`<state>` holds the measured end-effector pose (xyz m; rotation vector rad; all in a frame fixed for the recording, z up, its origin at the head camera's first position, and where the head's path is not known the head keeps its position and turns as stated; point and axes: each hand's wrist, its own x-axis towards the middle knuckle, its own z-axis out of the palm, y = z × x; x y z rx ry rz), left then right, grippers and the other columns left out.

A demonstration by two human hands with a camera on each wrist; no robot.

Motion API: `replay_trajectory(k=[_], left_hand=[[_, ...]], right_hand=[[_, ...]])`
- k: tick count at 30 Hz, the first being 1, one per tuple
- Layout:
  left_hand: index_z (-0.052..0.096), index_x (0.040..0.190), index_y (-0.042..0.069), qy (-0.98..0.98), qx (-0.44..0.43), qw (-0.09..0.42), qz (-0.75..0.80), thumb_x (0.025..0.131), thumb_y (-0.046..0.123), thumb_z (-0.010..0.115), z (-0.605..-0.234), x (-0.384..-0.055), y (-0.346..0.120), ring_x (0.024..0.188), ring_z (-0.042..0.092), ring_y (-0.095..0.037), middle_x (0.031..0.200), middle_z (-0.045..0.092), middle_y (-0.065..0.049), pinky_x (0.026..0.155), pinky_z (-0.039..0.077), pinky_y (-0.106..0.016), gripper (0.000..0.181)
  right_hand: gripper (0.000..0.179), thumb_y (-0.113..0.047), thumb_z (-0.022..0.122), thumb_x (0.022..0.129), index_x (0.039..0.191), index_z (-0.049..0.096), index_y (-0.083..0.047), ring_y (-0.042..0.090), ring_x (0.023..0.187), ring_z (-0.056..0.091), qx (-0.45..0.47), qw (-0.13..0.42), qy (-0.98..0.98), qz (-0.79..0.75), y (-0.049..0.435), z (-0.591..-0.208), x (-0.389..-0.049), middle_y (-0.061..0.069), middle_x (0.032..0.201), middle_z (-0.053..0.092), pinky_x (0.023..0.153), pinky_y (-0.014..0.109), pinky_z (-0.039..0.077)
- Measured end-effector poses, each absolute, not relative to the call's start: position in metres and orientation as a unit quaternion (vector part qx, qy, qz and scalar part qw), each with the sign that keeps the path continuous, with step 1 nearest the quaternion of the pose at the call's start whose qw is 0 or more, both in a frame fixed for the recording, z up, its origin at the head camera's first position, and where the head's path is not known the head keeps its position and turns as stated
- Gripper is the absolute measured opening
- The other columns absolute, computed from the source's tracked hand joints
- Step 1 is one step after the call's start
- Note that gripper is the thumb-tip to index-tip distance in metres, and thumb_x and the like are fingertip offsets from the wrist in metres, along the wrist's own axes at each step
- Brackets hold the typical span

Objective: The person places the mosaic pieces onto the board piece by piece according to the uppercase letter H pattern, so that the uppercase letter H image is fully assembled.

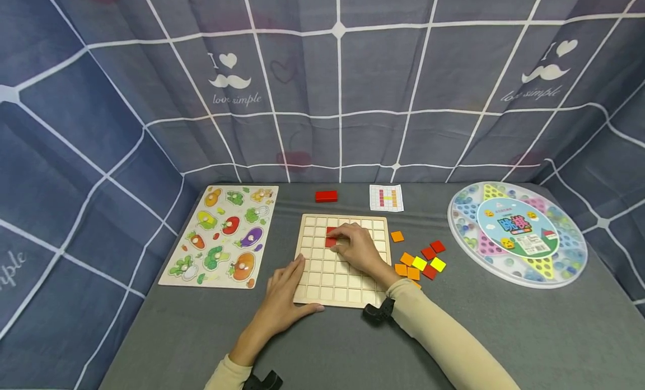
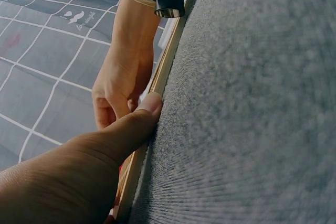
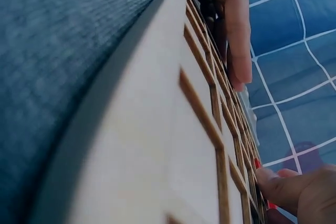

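Observation:
A wooden grid board (image 1: 322, 278) lies flat on the grey table. My left hand (image 1: 282, 295) rests at its lower left corner, fingers extended along the left edge and thumb against the front edge. Over the upper middle of the grid, my right hand (image 1: 360, 247) has its thumb and index finger bent about a red square tile (image 1: 330, 242). Another red patch shows just above that tile, partly behind the fingers. In the right wrist view the right fingertips (image 3: 270, 179) meet red at the board's surface. Loose red, orange and yellow tiles (image 1: 419, 262) lie right of the board.
Behind the board are a small stack of red tiles (image 1: 326, 196) and a card with a coloured grid pattern (image 1: 386, 198). A vegetable puzzle board (image 1: 221, 233) lies at left, a round game box (image 1: 519, 233) at right. A checked curtain (image 1: 302, 88) surrounds the table.

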<state>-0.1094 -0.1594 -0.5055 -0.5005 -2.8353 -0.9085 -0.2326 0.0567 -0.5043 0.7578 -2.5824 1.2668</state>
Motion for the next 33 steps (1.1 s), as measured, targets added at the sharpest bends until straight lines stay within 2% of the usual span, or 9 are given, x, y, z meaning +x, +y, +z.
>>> replay_trajectory(k=[15,25,33], left_hand=[[0.033,0.152,0.004,-0.938,-0.172,0.072,-0.294,0.068,0.052,0.084,-0.505,-0.109,-0.158,0.117,0.043,-0.030,0.157,0.035,-0.013,0.097,0.032,-0.049,0.109],[0.033,0.153,0.005,-0.938,-0.165,0.070,-0.296,0.068,0.052,0.084,-0.506,-0.109,-0.159,0.117,0.043,-0.028,0.158,0.035,-0.012,0.097,0.032,-0.049,0.110],[0.033,0.153,0.006,-0.940,-0.164,0.071,-0.290,0.068,0.052,0.085,-0.506,-0.108,-0.158,0.114,0.043,-0.026,0.157,0.035,-0.012,0.097,0.032,-0.049,0.109]], right_hand=[[0.015,-0.011,0.077,0.084,0.097,0.081,-0.018,0.016,0.092,0.067,0.191,0.069,-0.866,0.457,0.062,-0.500,-0.226,-0.002,0.096,0.076,0.081,0.034,0.052],[0.020,-0.009,0.076,0.085,0.104,0.079,-0.016,0.018,0.101,0.068,0.212,0.036,-0.859,0.464,0.066,-0.498,-0.225,-0.001,0.104,0.076,0.085,0.037,0.053],[0.028,-0.013,0.076,0.086,0.114,0.075,-0.016,0.020,0.111,0.065,0.234,0.006,-0.862,0.449,0.072,-0.498,-0.226,0.001,0.113,0.074,0.096,0.040,0.049]])
